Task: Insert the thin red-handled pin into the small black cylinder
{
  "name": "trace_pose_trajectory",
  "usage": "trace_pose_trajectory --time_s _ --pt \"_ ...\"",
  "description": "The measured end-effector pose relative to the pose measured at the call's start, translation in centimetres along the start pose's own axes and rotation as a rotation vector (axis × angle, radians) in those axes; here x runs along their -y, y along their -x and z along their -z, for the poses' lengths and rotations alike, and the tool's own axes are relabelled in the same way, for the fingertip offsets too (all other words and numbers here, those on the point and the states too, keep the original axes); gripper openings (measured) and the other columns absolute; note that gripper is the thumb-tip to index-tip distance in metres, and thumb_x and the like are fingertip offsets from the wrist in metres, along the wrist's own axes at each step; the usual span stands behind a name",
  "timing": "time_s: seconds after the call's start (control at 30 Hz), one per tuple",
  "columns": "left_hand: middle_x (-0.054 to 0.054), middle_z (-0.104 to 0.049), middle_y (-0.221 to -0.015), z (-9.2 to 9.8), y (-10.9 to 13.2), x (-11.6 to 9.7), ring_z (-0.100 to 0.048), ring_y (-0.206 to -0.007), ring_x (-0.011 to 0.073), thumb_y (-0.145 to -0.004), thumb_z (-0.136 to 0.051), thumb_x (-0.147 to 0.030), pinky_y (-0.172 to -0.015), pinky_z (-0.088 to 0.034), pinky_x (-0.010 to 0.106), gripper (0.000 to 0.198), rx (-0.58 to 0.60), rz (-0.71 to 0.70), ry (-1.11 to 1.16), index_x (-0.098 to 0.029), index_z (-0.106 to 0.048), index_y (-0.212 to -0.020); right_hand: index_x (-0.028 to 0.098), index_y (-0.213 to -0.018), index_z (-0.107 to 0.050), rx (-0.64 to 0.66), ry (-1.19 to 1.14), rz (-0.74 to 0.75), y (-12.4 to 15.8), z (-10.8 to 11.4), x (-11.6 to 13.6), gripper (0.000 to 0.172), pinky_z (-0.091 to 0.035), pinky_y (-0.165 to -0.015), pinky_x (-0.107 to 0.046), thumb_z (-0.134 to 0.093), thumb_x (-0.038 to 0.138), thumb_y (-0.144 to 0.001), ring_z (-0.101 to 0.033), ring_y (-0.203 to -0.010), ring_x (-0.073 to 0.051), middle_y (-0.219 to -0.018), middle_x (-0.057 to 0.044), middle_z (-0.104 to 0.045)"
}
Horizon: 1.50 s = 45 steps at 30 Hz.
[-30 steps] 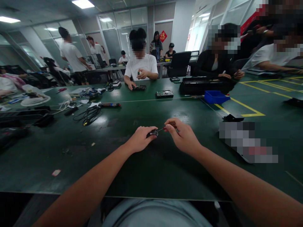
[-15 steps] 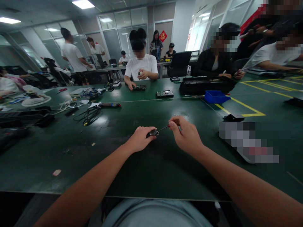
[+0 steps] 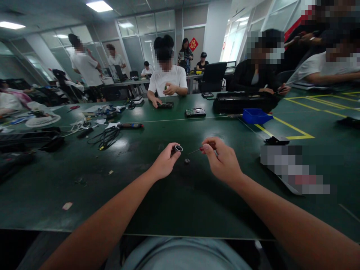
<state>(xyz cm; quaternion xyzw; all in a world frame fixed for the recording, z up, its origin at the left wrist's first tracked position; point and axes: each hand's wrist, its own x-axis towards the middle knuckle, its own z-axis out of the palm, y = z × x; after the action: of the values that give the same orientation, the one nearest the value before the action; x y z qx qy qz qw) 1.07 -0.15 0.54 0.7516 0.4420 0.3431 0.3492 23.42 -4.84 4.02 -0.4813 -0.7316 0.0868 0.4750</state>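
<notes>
My left hand (image 3: 164,163) is closed around a dark cylindrical part (image 3: 177,149) with a pale ring at its end, which faces right and up. Most of that part is hidden by my fingers. My right hand (image 3: 223,159) grips a screwdriver (image 3: 201,149) by its red handle, and the thin shaft points left, its tip apart from the cylinder. Below the gap between both hands, a small round dark piece (image 3: 187,161) lies on the green table (image 3: 180,202).
A bundled black cable (image 3: 108,138) and a dark rod-shaped tool (image 3: 131,125) lie to the left. Beyond my hands is a hard drive (image 3: 195,112). A blue bin (image 3: 256,116) and a black tray (image 3: 244,100) stand further right. Across the table a person (image 3: 168,80) handles another device.
The small round piece, earlier at the cylinder's end, now lies apart on the table. My left hand has tilted the cylinder up and left; the screwdriver tip has come away from it.
</notes>
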Motion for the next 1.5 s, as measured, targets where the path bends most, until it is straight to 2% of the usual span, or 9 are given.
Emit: trace_pose_trajectory --time_s 0.2,0.37,0.5,0.67,0.93,1.07,1.23,1.4,1.5 --pt "0.005 -0.063 -0.104 0.8 -0.1 -0.9 -0.058 -0.083 0.0183 -0.097 -0.043 -0.045 -0.071 -0.046 0.031 0.042 0.032 0.095 -0.019 -0.023 -0.049 -0.133 0.021 -0.100 -0.058 0.007 -0.006 -0.002 0.0 0.3 0.4 0.019 -0.049 -0.069 -0.035 -0.045 0.034 -0.100 -0.070 -0.078 -0.022 -0.085 -0.006 -0.071" --pt "0.005 -0.068 -0.101 0.7 -0.3 -2.4 -0.062 -0.091 0.0226 -0.091 -0.058 -0.043 -0.081 -0.049 0.035 0.028 0.120 0.028 -0.291 -0.022 -0.066 -0.109 0.021 -0.101 -0.058 0.006 0.002 0.009 0.0 0.4 0.2 0.019 -0.050 -0.070 -0.035 -0.045 0.035 -0.101 -0.070 -0.078 -0.022 -0.086 -0.006 -0.071" --pt "0.007 -0.069 -0.114 0.0 -0.8 -2.4 -0.063 -0.104 0.0261 -0.092 -0.054 -0.032 -0.090 -0.049 0.039 0.028 0.241 -0.045 -0.462 -0.023 -0.067 -0.115 0.021 -0.102 -0.058 0.010 0.005 0.010 0.0 0.4 0.0 0.020 -0.050 -0.070 -0.035 -0.044 0.035 -0.101 -0.069 -0.078 -0.021 -0.086 -0.006 -0.071" --pt "0.010 -0.068 -0.113 -0.9 -1.6 -2.0 -0.064 -0.100 0.0317 -0.092 -0.054 -0.044 -0.081 -0.052 0.042 0.038 0.290 -0.024 -0.695 -0.028 -0.066 -0.124 0.020 -0.102 -0.058 0.017 0.010 0.007 -0.1 0.5 0.1 0.021 -0.049 -0.069 -0.034 -0.043 0.035 -0.101 -0.069 -0.077 -0.021 -0.086 -0.006 -0.071" --pt "0.006 -0.070 -0.101 -0.7 -2.3 -1.7 -0.065 -0.092 0.0253 -0.089 -0.061 -0.044 -0.079 -0.051 0.034 0.026 0.301 -0.037 -0.620 -0.026 -0.072 -0.105 0.021 -0.102 -0.059 0.048 0.015 -0.005 -0.2 0.5 0.3 0.019 -0.050 -0.070 -0.035 -0.045 0.034 -0.100 -0.069 -0.078 -0.021 -0.086 -0.006 -0.072" --pt "0.006 -0.072 -0.105 1.1 -2.7 -1.0 -0.065 -0.093 0.0232 -0.087 -0.063 -0.042 -0.081 -0.050 0.034 0.028 0.230 0.028 -0.410 -0.023 -0.072 -0.106 0.021 -0.103 -0.058 0.052 0.008 -0.009 -0.1 0.4 0.2 0.019 -0.050 -0.070 -0.035 -0.045 0.034 -0.101 -0.069 -0.078 -0.021 -0.086 -0.006 -0.072" --pt "0.007 -0.071 -0.094 4.8 -2.7 0.2 -0.058 -0.064 0.0132 -0.085 -0.064 -0.038 -0.061 -0.044 0.026 0.034 0.101 0.204 -0.095 -0.018 -0.072 -0.112 0.021 -0.103 -0.059 0.067 0.002 -0.012 -0.1 0.4 0.0 0.020 -0.049 -0.069 -0.034 -0.044 0.035 -0.101 -0.069 -0.079 -0.021 -0.088 -0.006 -0.072" --pt "0.004 -0.066 -0.092 9.5 -1.6 1.4 -0.051 -0.060 0.0089 -0.086 -0.060 -0.029 -0.046 -0.026 0.020 0.029 -0.189 0.396 0.324 -0.016 -0.069 -0.111 0.021 -0.104 -0.058 0.075 0.004 -0.011 -0.1 0.4 0.0 0.020 -0.049 -0.070 -0.035 -0.044 0.035 -0.101 -0.069 -0.080 -0.022 -0.088 -0.006 -0.072" --pt "0.000 -0.061 -0.082 12.8 -0.3 2.2 -0.050 -0.061 0.0082 -0.093 -0.049 -0.027 -0.048 -0.027 0.018 0.023 -0.379 0.459 0.436 -0.014 -0.063 -0.105 0.021 -0.103 -0.058 0.069 -0.003 -0.006 -0.2 0.4 0.0 0.020 -0.049 -0.071 -0.035 -0.044 0.035 -0.101 -0.069 -0.080 -0.022 -0.088 -0.006 -0.072"
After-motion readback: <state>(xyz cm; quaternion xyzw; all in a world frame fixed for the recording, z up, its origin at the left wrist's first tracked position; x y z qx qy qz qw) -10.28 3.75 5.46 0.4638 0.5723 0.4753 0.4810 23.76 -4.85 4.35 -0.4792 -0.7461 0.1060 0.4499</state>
